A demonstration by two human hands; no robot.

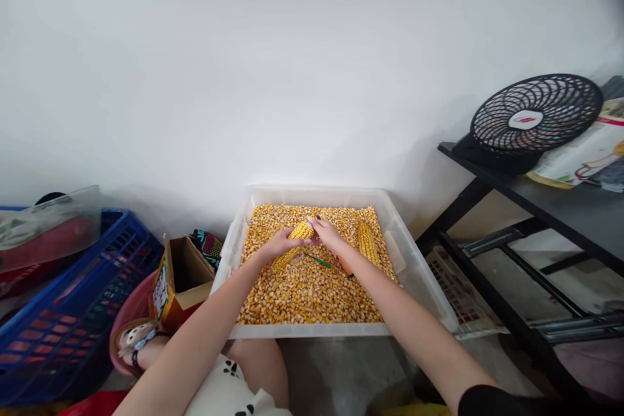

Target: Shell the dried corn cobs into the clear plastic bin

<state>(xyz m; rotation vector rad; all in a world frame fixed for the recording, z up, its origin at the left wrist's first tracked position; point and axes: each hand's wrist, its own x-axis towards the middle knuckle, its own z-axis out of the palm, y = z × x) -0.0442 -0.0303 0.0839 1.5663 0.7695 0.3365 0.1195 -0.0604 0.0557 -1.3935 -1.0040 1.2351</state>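
A clear plastic bin (419,266) sits on the floor in front of me, filled with loose yellow corn kernels (302,292). My left hand (279,246) grips a corn cob (298,234) over the kernels. My right hand (325,231) has its fingers on the upper end of the same cob. A second whole cob (366,242) lies on the kernels to the right. A thin green-handled tool (319,262) rests on the kernels just below my hands.
An open cardboard box (181,276) stands left of the bin, beside a pink basin (127,312) and a blue crate (73,305). A black metal table (550,201) at right carries a black fan (533,118) and papers. A white wall lies behind.
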